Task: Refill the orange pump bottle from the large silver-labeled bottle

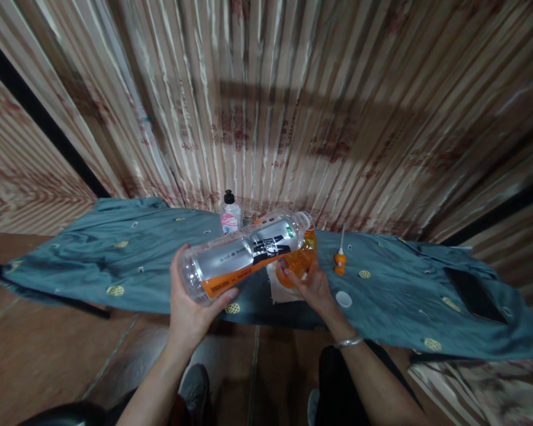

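Bare forearms [153, 378], one shiny silver-coloured bangle [348, 342] around the right wrist [340, 327], black trousers [337, 378], grey closed shoes [194, 387] partly visible below.

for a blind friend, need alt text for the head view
The left hand holds a clear labelled bottle tilted, its neck at the top of an orange bottle in the right hand. Behind them stands a black-capped bottle.

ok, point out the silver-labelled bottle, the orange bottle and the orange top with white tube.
Silver-labelled bottle [244, 253]: head view, on its label.
Orange bottle [302, 256]: head view, on its side wall.
Orange top with white tube [340, 261]: head view, on the orange part.
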### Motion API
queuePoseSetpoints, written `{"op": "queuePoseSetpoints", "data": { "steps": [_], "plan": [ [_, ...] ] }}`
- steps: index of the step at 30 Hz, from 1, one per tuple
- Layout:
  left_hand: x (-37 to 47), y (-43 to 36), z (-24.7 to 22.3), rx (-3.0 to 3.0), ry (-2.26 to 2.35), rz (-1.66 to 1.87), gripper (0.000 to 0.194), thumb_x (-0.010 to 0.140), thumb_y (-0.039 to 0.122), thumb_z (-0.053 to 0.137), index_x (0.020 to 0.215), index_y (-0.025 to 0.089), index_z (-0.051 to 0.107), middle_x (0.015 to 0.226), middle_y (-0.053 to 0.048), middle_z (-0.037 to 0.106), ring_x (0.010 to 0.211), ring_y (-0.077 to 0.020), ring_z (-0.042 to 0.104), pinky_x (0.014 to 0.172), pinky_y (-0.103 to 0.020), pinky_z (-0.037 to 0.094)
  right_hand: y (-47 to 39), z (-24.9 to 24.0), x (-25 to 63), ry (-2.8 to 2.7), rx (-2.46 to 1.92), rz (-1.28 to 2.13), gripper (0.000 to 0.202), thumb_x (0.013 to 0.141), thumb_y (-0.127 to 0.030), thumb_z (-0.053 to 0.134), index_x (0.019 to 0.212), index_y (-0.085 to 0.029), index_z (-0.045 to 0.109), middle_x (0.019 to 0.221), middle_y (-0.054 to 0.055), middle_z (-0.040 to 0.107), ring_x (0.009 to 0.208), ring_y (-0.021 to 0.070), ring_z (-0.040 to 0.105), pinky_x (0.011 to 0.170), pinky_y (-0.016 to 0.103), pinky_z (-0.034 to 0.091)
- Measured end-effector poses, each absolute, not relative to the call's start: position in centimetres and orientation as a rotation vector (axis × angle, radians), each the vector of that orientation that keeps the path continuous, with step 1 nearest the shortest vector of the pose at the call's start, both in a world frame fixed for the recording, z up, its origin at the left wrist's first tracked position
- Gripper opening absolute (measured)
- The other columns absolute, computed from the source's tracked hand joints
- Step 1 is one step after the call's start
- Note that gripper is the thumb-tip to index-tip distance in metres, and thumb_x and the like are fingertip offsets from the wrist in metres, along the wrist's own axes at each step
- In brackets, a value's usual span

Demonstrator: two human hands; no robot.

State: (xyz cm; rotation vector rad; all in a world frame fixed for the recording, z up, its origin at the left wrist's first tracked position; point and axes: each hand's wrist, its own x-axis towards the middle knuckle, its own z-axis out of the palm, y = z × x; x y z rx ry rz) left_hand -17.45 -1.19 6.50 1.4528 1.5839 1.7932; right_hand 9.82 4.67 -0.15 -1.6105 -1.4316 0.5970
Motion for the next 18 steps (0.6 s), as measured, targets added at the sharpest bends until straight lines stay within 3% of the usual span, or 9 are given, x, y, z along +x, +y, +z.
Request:
{"op": "queuePoseSetpoints", "data": {
  "steps": [11,18],
  "plan": [
    [-17.31,-1.18,6.69,1.437,1.579,1.807,0.114,0.050,0.070,0.097,0.143,0.020,0.052,0.132,-0.016,0.069,0.117,-0.0372,0.074,0.102,-0.052,0.061,4.58,-0.07,9.77,-1.432,-1.622,0.596,0.063,0.080,-0.052,0.077,0.134,-0.026,0.058,0.122,0.012,0.082,0.118,0.0371,0.079,0.106,0.058,0.063],
    [-17.24,-1.22,6.87,1.480,1.567,1.793,0.101,0.056,0.070,0.095,0.135,0.022,0.057,0.129,-0.014,0.071,0.120,-0.0363,0.073,0.104,-0.051,0.061,4.67,-0.39,9.92,-1.441,-1.599,0.601,0.062,0.081,-0.051,0.078,0.135,-0.027,0.058,0.120,0.011,0.083,0.116,0.0377,0.080,0.106,0.060,0.062]
  ]
}}
